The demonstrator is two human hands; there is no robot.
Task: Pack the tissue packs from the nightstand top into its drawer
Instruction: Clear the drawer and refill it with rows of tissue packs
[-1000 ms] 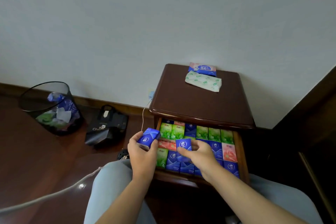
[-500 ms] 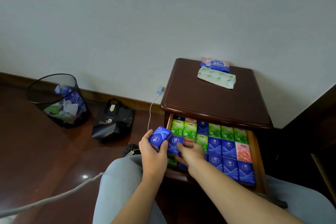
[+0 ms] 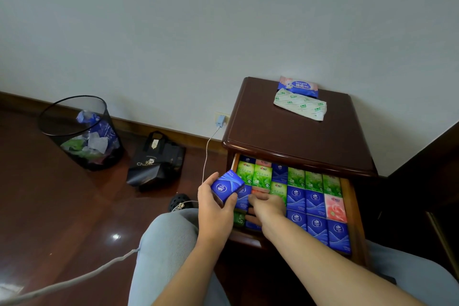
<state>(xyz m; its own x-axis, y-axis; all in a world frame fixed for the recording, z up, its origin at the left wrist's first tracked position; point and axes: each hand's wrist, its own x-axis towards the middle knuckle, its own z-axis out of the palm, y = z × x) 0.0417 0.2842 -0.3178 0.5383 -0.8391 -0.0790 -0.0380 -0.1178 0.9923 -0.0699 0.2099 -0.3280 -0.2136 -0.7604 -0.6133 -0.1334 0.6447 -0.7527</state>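
My left hand [image 3: 216, 208] grips one blue tissue pack [image 3: 227, 187] beside drawer [image 3: 356, 226] | right hand [image 3: 267, 205] inside among packs, grip unclear | nightstand top [image 3: 285, 131]: two packs, one reading "Deeyeo" [image 3: 299, 86]

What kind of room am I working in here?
Probably a bedroom at home. A dark wooden nightstand stands against a plain white wall, its open drawer packed with small tissue packs. A black mesh wastebasket and a black paper shopping bag sit on the glossy wooden floor.
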